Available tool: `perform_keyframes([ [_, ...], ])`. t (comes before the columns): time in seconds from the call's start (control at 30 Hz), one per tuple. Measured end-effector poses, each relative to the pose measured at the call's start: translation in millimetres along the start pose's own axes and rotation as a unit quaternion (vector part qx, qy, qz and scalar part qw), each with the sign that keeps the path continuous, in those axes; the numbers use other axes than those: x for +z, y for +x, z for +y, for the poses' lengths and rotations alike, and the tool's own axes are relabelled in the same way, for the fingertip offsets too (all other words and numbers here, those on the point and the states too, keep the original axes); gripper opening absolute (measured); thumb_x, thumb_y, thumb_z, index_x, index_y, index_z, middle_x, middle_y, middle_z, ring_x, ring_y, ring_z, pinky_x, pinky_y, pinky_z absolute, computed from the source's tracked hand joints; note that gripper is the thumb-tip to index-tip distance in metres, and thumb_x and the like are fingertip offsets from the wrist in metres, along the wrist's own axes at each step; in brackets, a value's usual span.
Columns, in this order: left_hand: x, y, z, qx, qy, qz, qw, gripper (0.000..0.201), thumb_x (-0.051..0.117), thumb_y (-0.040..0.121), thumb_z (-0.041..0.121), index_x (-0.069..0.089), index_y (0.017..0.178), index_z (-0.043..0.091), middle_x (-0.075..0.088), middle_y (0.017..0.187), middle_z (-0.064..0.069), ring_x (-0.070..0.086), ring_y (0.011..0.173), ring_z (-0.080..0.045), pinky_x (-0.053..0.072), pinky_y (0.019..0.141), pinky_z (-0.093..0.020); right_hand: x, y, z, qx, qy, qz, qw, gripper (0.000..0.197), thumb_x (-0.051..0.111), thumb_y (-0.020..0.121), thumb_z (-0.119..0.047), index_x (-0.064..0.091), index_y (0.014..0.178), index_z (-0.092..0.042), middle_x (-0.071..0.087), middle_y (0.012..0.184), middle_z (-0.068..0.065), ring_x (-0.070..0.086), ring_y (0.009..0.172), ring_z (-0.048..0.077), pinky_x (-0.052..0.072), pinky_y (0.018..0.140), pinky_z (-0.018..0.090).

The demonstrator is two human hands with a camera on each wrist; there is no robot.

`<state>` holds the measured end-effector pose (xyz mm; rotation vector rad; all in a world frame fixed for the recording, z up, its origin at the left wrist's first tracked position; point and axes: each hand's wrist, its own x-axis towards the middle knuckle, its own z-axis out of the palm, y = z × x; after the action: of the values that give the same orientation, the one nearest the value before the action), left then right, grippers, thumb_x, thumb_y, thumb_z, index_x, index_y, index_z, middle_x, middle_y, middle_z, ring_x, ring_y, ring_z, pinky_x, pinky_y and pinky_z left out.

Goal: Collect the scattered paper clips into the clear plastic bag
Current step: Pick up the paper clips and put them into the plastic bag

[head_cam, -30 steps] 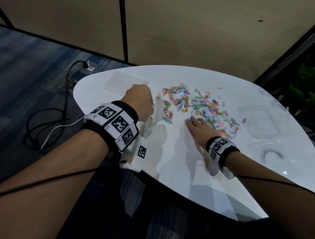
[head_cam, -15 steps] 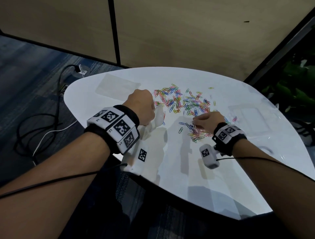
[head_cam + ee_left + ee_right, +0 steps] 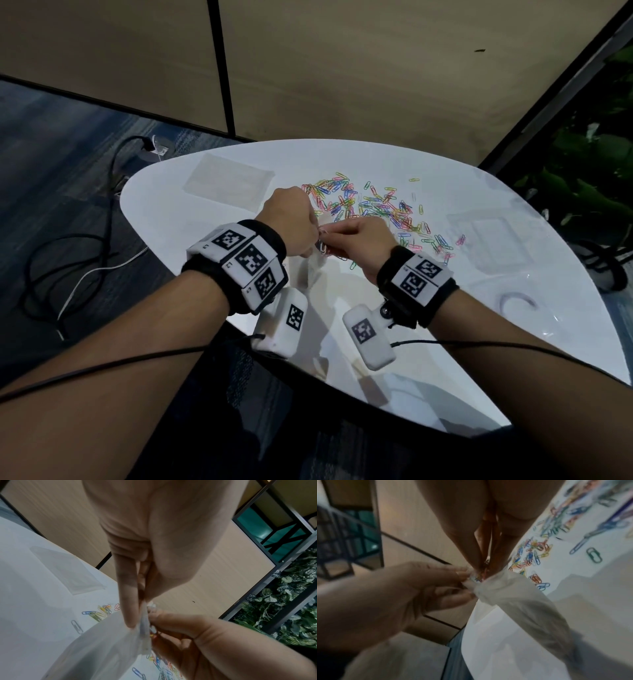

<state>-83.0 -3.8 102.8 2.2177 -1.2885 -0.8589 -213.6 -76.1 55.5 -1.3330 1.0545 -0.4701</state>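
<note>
Many coloured paper clips [image 3: 371,205] lie scattered over the middle of the white table [image 3: 428,342]. My left hand [image 3: 310,236] pinches the mouth of the clear plastic bag [image 3: 308,270], which hangs down toward the table. In the left wrist view the fingers [image 3: 130,615] pinch the bag's [image 3: 102,649] bunched rim. My right hand [image 3: 337,236] is right against the left, its fingertips pinching a few paper clips [image 3: 481,577] at the bag's [image 3: 522,608] mouth. Those clips [image 3: 152,632] show red and yellow between its fingers.
A flat clear bag [image 3: 226,181] lies at the table's far left. Clear plastic trays [image 3: 489,240] sit at the right, one holding a ring [image 3: 515,299]. Cables [image 3: 68,257] trail on the floor to the left; plants [image 3: 589,192] stand beyond the right edge.
My right hand gathered clips from the pile, closed on them and moved left to the bag's mouth. The left hand kept holding the bag and rose slightly.
</note>
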Motion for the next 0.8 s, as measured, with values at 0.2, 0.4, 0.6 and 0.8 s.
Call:
perform_keyframes([
  [0.2, 0.6, -2.0, -0.3, -0.001, -0.018, -0.006, 1.0, 0.024, 0.059, 0.087, -0.001, 0.075, 0.072, 0.008, 0.077, 0.072, -0.014, 0.078, 0.067, -0.024, 0.066, 0.075, -0.039, 8.6, -1.0, -6.1, -0.112, -0.34, -0.02, 0.933, 0.023, 0.057, 0.087, -0.002, 0.079, 0.09, -0.011, 0.073, 0.076, 0.004, 0.064, 0.064, 0.016, 0.05, 0.061, 0.023],
  [0.4, -2.1, -5.1, -0.4, 0.003, -0.022, -0.008, 1.0, 0.027, 0.055, 0.088, -0.002, 0.076, 0.074, 0.005, 0.076, 0.074, -0.015, 0.078, 0.068, -0.025, 0.065, 0.076, -0.038, 15.5, -4.0, -19.1, -0.123, -0.423, -0.035, 0.897, 0.019, 0.064, 0.082, -0.003, 0.079, 0.091, -0.009, 0.074, 0.086, 0.005, 0.064, 0.077, 0.017, 0.042, 0.066, 0.014],
  [0.6, -1.9, -5.2, -0.8, 0.005, -0.001, 0.0, 1.0, 0.022, 0.058, 0.081, -0.005, 0.079, 0.079, 0.003, 0.076, 0.076, -0.015, 0.076, 0.078, -0.03, 0.064, 0.081, -0.04, 20.9, -8.3, -27.1, -0.142, -0.51, -0.085, 0.844, 0.03, 0.052, 0.083, 0.002, 0.078, 0.092, -0.009, 0.073, 0.092, 0.014, 0.064, 0.087, 0.027, 0.052, 0.082, 0.03],
  [0.8, -8.2, 0.1, -7.8, -0.005, -0.018, 0.019, 1.0, 0.019, 0.06, 0.085, -0.004, 0.077, 0.091, 0.002, 0.077, 0.085, -0.017, 0.076, 0.084, -0.034, 0.064, 0.081, -0.043, -13.5, 3.5, -37.6, -0.108, -0.149, -0.012, 0.983, 0.032, 0.053, 0.084, 0.014, 0.078, 0.087, -0.005, 0.076, 0.085, 0.013, 0.075, 0.077, 0.021, 0.061, 0.079, 0.034],
])
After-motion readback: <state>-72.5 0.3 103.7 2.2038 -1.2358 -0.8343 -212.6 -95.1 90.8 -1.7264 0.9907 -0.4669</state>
